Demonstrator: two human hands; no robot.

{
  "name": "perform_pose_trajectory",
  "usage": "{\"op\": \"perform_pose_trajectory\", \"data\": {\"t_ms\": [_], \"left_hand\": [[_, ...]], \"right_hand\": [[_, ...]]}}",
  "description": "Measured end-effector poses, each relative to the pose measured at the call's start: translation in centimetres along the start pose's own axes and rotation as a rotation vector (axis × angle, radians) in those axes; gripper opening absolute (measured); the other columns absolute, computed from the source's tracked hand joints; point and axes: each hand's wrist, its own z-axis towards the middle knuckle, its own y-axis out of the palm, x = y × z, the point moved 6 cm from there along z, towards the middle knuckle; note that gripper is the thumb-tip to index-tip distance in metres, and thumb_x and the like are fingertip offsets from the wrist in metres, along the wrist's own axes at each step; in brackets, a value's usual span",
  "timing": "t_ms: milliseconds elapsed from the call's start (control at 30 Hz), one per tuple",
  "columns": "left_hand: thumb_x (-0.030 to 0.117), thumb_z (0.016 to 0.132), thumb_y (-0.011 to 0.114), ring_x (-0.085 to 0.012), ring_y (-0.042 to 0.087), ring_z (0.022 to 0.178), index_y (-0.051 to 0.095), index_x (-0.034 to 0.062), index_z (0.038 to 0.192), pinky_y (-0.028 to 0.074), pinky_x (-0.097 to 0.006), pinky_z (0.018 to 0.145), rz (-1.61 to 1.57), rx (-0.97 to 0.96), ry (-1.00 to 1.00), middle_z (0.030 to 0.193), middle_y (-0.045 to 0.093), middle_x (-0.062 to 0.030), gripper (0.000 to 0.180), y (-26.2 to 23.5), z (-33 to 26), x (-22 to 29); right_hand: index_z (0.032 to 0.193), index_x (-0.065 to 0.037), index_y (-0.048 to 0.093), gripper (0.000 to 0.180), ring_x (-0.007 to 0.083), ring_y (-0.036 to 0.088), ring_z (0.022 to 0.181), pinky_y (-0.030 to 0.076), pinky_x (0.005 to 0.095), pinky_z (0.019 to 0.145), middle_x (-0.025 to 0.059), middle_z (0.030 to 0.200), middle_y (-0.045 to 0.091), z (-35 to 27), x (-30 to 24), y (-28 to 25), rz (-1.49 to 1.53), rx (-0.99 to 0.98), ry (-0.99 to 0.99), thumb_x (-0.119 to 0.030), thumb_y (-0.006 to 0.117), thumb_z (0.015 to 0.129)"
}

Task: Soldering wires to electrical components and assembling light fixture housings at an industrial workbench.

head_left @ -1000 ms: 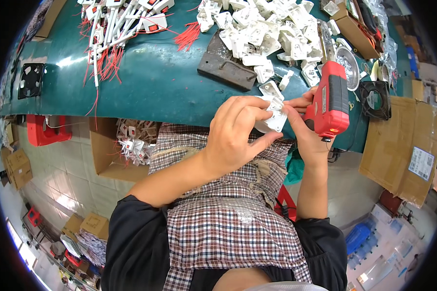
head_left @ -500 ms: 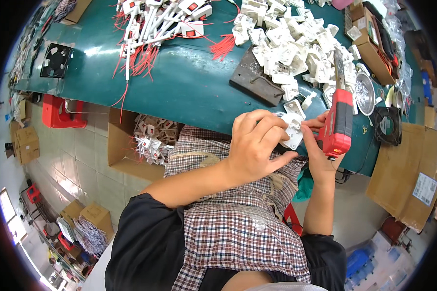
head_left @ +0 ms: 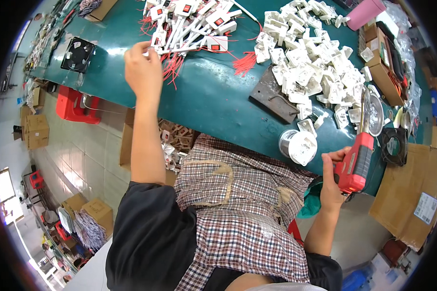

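Two hands work well apart. The right hand (head_left: pixel 333 186) grasps a red gun (head_left: pixel 357 162), fingers behind its body and thumb raised alongside; the gun's metal tip points away from the person. The left hand (head_left: pixel 143 70) has its fingers curled at the near left edge of the switches (head_left: pixel 189 31), white with red wires; I cannot tell whether the fingertips have closed on one. Between the hands, near the table's edge, a white case (head_left: pixel 304 149) lies against a silver spool (head_left: pixel 287 142). Beyond the gun, a metal bowl (head_left: pixel 380 121) contains small shiny bits, too small to make out. Farther off, an open carton (head_left: pixel 387 82) holds black and red items. Under the table, a cardboard box (head_left: pixel 126 145) contains more white pieces, some with red parts.
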Motion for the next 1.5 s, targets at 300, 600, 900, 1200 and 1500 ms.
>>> {"op": "perform_pose_trajectory", "data": {"t_ms": [300, 600, 900, 1200, 1500], "left_hand": [[0.035, 0.082, 0.082, -0.0239, 0.072, 0.094, 0.068, 0.0081, 0.120, 0.056, -0.038, 0.082, -0.053, -0.390, -0.234, 0.104, 0.075, -0.0091, 0.048, 2.5, 2.1, -5.2], [0.000, 0.074, 0.086, -0.0189, 0.072, 0.093, 0.061, 0.0042, 0.132, 0.057, -0.030, 0.075, -0.550, -0.544, -0.324, 0.126, 0.060, -0.0144, 0.063, -0.1, 1.1, -2.6], [0.001, 0.074, 0.085, -0.0177, 0.073, 0.082, 0.061, 0.0082, 0.129, 0.059, -0.032, 0.077, -0.440, -0.644, -0.169, 0.127, 0.054, -0.0132, 0.061, 0.5, -3.8, 2.1], [0.034, 0.070, 0.090, -0.0293, 0.053, 0.111, 0.073, 0.0145, 0.111, 0.044, -0.045, 0.092, -0.018, -0.243, 0.205, 0.114, 0.052, -0.0085, 0.048, 1.0, -5.8, 5.7], [0.014, 0.100, 0.067, -0.0103, 0.061, 0.081, 0.064, 0.0018, 0.110, 0.048, -0.025, 0.075, -0.662, -0.281, -0.044, 0.095, 0.068, -0.0043, 0.017, -1.1, -5.2, 8.1]], "right_hand": [[0.133, -0.004, 0.049, 0.049, 0.0070, 0.060, 0.091, 0.051, 0.0237, 0.082, 0.0025, 0.105, 0.060, -0.3, -0.2, -0.1, -0.003, -0.017, -0.015, 0.009, 0.070, 0.091], [0.132, -0.003, 0.051, 0.048, 0.0073, 0.060, 0.092, 0.050, 0.0239, 0.081, 0.0022, 0.106, 0.060, -0.9, -0.2, -0.5, -0.012, -0.017, -0.009, 0.009, 0.071, 0.090], [0.123, -0.006, 0.051, 0.041, 0.0069, 0.056, 0.081, 0.045, 0.0232, 0.074, 0.0000, 0.093, 0.058, -0.9, -1.3, 0.3, -0.025, 0.039, 0.041, 0.008, 0.071, 0.089], [0.124, -0.006, 0.051, 0.043, 0.0082, 0.057, 0.082, 0.046, 0.0235, 0.075, 0.0008, 0.095, 0.059, -1.8, -0.9, -0.6, -0.032, 0.054, 0.044, 0.008, 0.071, 0.089], [0.124, -0.004, 0.051, 0.043, 0.0100, 0.060, 0.081, 0.049, 0.0250, 0.073, 0.0038, 0.097, 0.058, -2.4, -2.5, -1.1, -0.025, 0.033, 0.042, 0.011, 0.070, 0.088]]}}
